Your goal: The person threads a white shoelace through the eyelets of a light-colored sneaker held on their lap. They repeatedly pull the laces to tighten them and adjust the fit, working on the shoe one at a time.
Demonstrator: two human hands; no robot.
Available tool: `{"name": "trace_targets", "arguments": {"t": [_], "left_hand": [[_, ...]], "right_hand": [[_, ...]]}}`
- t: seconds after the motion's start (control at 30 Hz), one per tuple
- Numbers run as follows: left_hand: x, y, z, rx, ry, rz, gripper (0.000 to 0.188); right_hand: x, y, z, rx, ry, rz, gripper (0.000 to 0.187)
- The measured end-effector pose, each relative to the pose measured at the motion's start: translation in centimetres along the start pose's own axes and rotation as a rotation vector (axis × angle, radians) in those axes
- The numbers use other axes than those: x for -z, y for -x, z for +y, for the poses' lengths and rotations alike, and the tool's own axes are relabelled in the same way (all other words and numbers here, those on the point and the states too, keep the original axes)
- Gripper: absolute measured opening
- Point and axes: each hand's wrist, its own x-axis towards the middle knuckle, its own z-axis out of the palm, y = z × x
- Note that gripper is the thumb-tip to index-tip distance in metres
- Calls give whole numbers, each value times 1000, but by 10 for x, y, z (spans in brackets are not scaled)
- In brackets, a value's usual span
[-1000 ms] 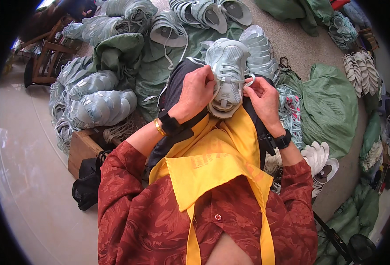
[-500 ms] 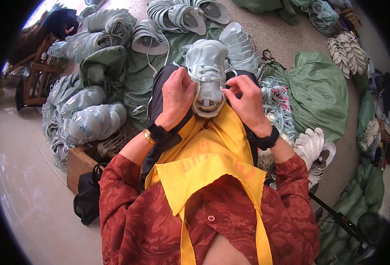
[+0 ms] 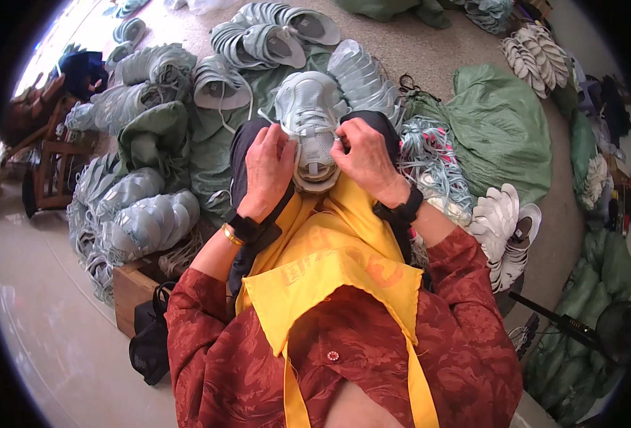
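Note:
A pale grey-green sneaker rests between my knees on the yellow apron, toe pointing away and heel toward me. Its pale shoelace crosses the tongue. At the shoe's left side my left hand is closed in a pinch on the lace, and a loose lace end sticks out beyond its fingertips. Opposite it, on the right side, my right hand is pinched shut near the top lacing, apparently on the lace too. The curled fingers partly hide what they grip.
Stacks of pale shoe uppers lie left and ahead on green cloth. A tangle of laces and a green sack lie to the right, near white uppers. A wooden box with a black bag stands at left.
The whole view has shifted, so the shoe appears further left. My right fingertips have moved up along the shoe's side toward the lacing; both hands remain pinched beside it.

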Motion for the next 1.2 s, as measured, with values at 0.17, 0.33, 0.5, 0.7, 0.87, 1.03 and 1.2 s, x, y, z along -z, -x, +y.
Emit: {"name": "trace_targets", "arguments": {"t": [0.17,0.33,0.5,0.7,0.87,1.03,1.2], "left_hand": [[0,6,8,-8,-131,-90,26],[-7,8,6,-177,-314,-73,19],[-15,9,-1,-222,-395,-74,19],[-21,9,-7,-190,-395,-45,20],[-22,8,-5,-148,-354,-42,22],[-21,8,-4,-157,-289,-13,21],[-18,8,-12,-197,-261,52,16]], "right_hand": [[-3,1,1,0,24,6,14],[-7,0,6,35,24,42,12],[-4,0,9,11,-30,-1,12],[-4,1,2,46,-87,22,14],[-6,5,2,214,219,-50,10],[-11,-1,0,269,481,-171,7],[-3,-10,0,403,459,-70,5]]}}
